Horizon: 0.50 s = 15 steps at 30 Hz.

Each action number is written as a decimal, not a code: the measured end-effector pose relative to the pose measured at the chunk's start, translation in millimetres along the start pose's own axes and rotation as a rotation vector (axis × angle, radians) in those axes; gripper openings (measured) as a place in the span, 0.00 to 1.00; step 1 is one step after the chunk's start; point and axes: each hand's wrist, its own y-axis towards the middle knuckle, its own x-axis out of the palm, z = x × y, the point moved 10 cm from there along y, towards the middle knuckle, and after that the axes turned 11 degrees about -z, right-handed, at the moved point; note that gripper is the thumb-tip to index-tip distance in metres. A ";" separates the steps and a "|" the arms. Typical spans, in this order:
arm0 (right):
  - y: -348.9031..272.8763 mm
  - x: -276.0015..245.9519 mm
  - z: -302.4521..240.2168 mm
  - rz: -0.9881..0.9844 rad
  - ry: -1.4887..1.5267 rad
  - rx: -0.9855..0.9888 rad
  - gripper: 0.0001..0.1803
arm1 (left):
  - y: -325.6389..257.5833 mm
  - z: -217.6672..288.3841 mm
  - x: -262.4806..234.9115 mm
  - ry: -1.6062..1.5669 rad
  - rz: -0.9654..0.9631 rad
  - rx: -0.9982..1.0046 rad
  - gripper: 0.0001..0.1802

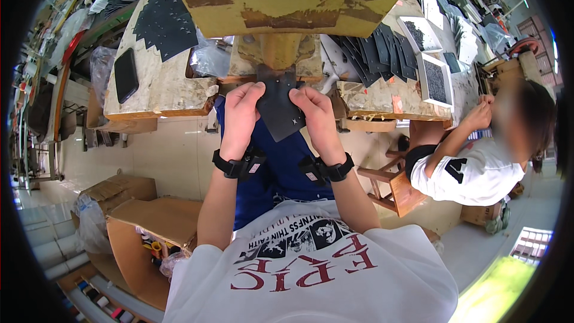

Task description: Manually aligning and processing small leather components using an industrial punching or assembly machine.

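Note:
Between my two hands I hold a flat black sheet [278, 110] with a small star-shaped mark near its lower right corner. My left hand [244, 104] pinches its left edge, thumb on top. On the opposite edge, my right hand [317, 110] grips it the same way. The sheet's far end reaches under the yellow machine [279, 48], whose large worn head hides what lies behind it. Black bands with small boxes sit on both my wrists.
Fanned black sheets [164, 21] and a phone [125, 75] lie on the worn bench at left. More black sheets [376, 54] and white trays of small dark parts [434, 79] are at right. A seated person [478, 155] works there. An open cardboard box [143, 239] stands lower left.

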 end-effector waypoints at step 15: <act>-22.3 -0.9 -29.6 -0.243 -0.305 -0.127 0.08 | -42.8 77.5 -49.1 0.224 0.128 0.206 0.07</act>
